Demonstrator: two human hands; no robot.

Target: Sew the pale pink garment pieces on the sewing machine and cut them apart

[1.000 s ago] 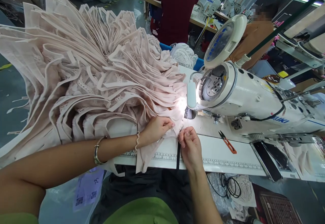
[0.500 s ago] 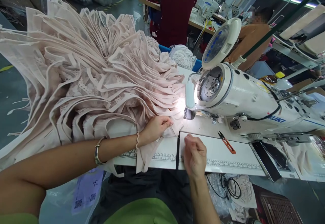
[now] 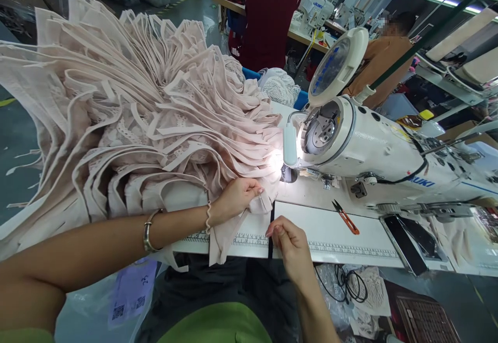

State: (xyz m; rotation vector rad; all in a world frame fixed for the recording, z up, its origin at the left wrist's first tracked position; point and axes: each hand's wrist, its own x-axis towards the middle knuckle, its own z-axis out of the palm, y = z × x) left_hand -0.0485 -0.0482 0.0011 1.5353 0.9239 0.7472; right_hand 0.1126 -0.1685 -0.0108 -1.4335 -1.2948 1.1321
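A big heap of pale pink fabric pieces [image 3: 171, 120], some with lace, spreads over the left side of the sewing table. My left hand [image 3: 235, 197] pinches the edge of one fabric piece at the heap's right end, just in front of the sewing machine [image 3: 373, 140]. The lit needle area lies a little beyond my fingers. Over the table's printed ruler, my right hand [image 3: 290, 242] is apart from the fabric with its fingers curled in and thumb against them. Anything held there is too small to make out.
Orange-handled thread snips [image 3: 345, 217] lie on the table right of my right hand. Farther right is a dark phone [image 3: 404, 244]. White lace [image 3: 279, 86] sits behind the machine. Two people work beyond, and a labelled plastic bag [image 3: 132, 291] hangs below the table.
My right hand has turned and shifted slightly left and down, away from the needle area. The fabric corner beside my left fingers now stands folded up; my left hand stays nearly in place.
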